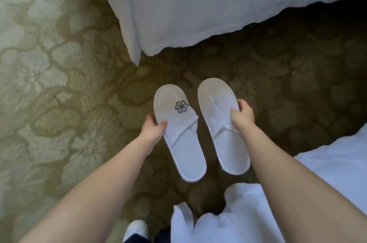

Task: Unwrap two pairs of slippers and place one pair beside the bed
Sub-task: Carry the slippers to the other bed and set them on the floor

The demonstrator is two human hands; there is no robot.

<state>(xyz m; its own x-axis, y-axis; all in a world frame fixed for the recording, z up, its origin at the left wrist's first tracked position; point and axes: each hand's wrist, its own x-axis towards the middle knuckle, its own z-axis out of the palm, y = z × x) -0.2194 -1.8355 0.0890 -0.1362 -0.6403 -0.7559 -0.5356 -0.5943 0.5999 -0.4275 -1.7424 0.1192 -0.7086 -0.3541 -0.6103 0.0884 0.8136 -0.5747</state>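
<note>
Two white terry slippers hang side by side above the patterned carpet, toes pointing away from me. The left slipper (178, 133) carries a dark pinwheel logo on its toe cover, and my left hand (154, 128) grips its left edge. The right slipper (220, 123) is held at its right edge by my right hand (243, 113), whose fingers cover most of its logo. No wrapping is visible on either slipper. The bed (198, 4), draped in white linen, lies just beyond the slippers at the top.
Olive floral carpet (59, 83) covers the floor. White bedding of a second bed (337, 163) fills the lower right, with bunched white cloth (218, 223) below the slippers. A white-shod foot (137, 228) shows at the bottom edge.
</note>
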